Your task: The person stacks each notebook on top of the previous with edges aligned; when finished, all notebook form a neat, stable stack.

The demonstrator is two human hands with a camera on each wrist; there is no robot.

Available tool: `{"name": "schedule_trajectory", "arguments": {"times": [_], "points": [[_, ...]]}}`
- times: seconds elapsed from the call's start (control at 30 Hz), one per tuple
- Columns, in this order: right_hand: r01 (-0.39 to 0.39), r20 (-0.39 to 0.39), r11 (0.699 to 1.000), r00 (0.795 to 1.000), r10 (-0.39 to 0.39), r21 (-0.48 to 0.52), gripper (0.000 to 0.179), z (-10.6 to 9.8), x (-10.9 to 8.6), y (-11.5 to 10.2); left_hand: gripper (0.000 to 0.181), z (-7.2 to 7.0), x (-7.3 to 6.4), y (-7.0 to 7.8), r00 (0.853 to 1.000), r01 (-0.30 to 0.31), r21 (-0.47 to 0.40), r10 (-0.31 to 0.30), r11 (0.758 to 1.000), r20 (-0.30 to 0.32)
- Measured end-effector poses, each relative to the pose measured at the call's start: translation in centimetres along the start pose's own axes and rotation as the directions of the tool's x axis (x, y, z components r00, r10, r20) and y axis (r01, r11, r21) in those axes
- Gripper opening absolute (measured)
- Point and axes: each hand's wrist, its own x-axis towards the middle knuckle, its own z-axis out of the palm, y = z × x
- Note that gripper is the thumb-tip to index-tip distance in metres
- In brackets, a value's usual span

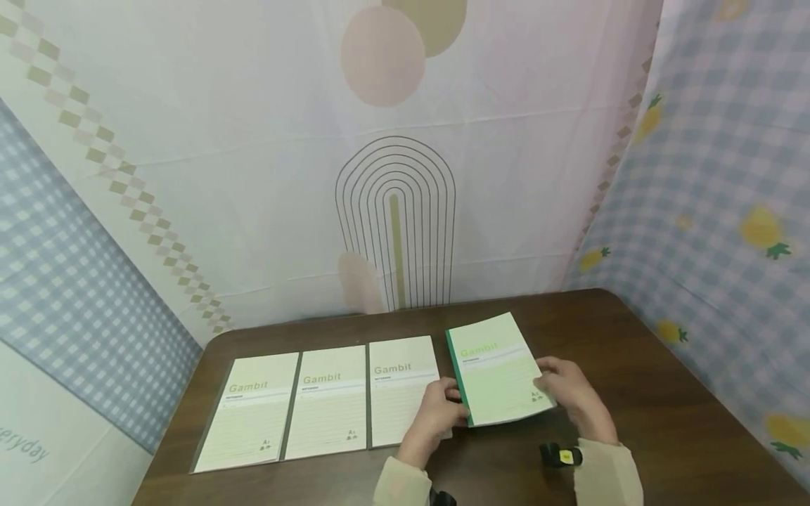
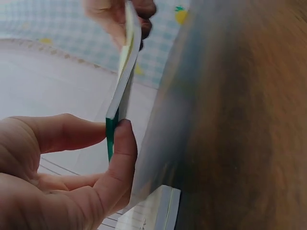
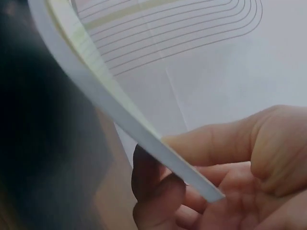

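A green-covered notebook (image 1: 496, 383) marked "Gambit", with a dark green spine, is held up off the table between both hands. My left hand (image 1: 435, 416) pinches it at the lower spine, thumb on the cover side and fingers behind, as the left wrist view shows at the green spine (image 2: 110, 132). On the opposite edge my right hand (image 1: 569, 391) grips it, its thumb over the cover and curled fingers beneath. In the right wrist view the page block (image 3: 139, 136) bends in a slight curve. Part of a pale notebook (image 1: 399, 362) lies under the left hand.
Left of the held notebook, three pale notebooks lie side by side: the partly covered one, a middle one (image 1: 325, 407) and a leftmost one (image 1: 247, 418), all with dark spines. They rest on a dark brown wooden table (image 1: 639, 393). Patterned cloth (image 1: 285, 211) hangs behind it.
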Motion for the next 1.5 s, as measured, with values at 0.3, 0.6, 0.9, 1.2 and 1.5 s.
{"name": "schedule_trajectory", "arguments": {"times": [0.3,0.6,0.9,1.2,1.5], "points": [[0.047,0.023,0.998,0.999,-0.048,0.036,0.047,-0.2,-0.2,0.6,0.058,-0.8,0.1,0.2,0.999,0.051,-0.147,-0.051,0.988,0.000],[0.053,0.043,0.999,0.998,-0.053,-0.008,0.050,-0.7,-0.2,0.1,0.061,-1.0,0.1,0.6,0.998,0.066,-0.204,-0.059,0.977,0.037],[0.054,0.080,0.998,0.995,-0.055,0.020,0.051,-0.8,0.0,0.5,0.062,-1.5,0.1,0.6,0.998,0.063,-0.186,-0.056,0.981,0.039],[0.074,0.122,0.994,0.989,-0.083,0.080,0.052,-0.4,-0.2,0.4,0.062,-2.4,-0.4,0.9,0.998,0.053,-0.188,-0.050,0.981,0.022],[0.086,0.151,0.991,0.983,-0.102,0.106,0.051,-0.1,-0.4,0.0,0.063,-3.3,-0.8,1.4,0.999,0.031,-0.191,-0.030,0.981,0.012]]}}
